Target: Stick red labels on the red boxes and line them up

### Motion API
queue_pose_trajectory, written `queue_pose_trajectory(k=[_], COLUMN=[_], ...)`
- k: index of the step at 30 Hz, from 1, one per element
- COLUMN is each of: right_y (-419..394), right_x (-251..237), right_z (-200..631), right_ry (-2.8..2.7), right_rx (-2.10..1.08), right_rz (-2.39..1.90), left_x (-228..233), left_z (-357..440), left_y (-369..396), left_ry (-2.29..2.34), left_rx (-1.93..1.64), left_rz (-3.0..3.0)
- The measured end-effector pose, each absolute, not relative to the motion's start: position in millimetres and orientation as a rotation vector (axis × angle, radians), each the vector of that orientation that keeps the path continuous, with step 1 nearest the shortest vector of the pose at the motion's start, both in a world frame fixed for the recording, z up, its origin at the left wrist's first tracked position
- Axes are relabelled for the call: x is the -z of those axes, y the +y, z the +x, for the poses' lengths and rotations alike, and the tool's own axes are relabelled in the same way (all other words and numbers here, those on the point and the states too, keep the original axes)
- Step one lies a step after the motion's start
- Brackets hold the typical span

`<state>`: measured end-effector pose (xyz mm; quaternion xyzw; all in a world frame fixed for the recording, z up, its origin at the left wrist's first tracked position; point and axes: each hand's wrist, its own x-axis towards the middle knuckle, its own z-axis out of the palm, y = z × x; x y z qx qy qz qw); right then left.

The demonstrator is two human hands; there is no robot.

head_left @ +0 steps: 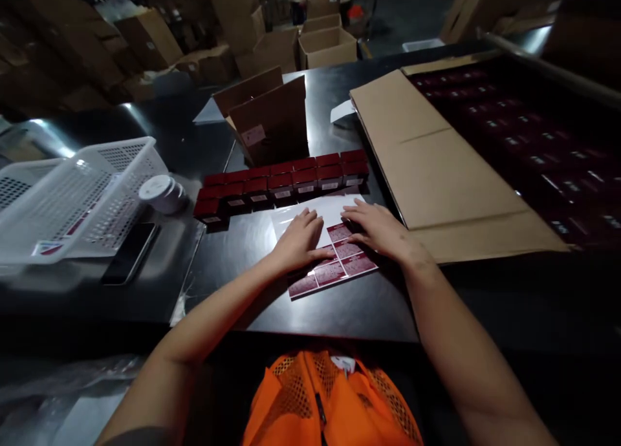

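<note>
A sheet of dark red labels (330, 273) lies on the metal table, its upper part bare white backing. My left hand (301, 240) rests on the left side of the sheet, fingers stretched forward and thumb out to the right. On the sheet's right side lies my right hand (373, 227), its fingers spread over the white backing and the labels. Neither hand is seen to grasp anything. Just beyond the sheet stand rows of small dark red boxes (281, 182), several with a white barcode label on the near face.
An open cardboard carton (272, 119) stands behind the small boxes. At right, a large open carton (451, 168) holds many dark red boxes. On the left are a white plastic basket (104, 174), a white round container (162, 192) and a phone (130, 255).
</note>
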<state>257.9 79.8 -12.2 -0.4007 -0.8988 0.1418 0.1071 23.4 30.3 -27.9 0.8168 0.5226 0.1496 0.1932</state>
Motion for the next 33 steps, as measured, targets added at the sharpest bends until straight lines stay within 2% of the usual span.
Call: queue_pose_trajectory(k=[5,9,23,26,30,33], right_y=[64.9,53.6,50.9,43.5,28.1,10.2], right_x=[11.3,11.9,22.8,11.7,-23.3,-58.5], right_z=[235.6,218.7,218.0,216.8,225.1,253.1], right_ry=[-2.720,-2.682,-2.516,-2.458,-2.318,-2.037], right_rx=[-0.455,-0.429,-0.504,-0.511,-0.552,-0.429], right_rz=[-1.115,-1.069,-1.070,-0.998,-0.681,-0.756], left_x=[23.5,27.4,39.2,43.4,59.5,68.8], left_z=[-6.7,-31.1,-33.3,-35.5,-45.1,-49.5], left_y=[32.5,16.7,17.0,14.3,15.9,25.6], left_ry=[1.388,1.413,1.459,1.450,1.449,1.316], left_rx=[-0.312,-0.404,-0.489,-0.453,-0.470,-0.489], left_rz=[2.256,2.137,2.062,2.104,2.286,2.484])
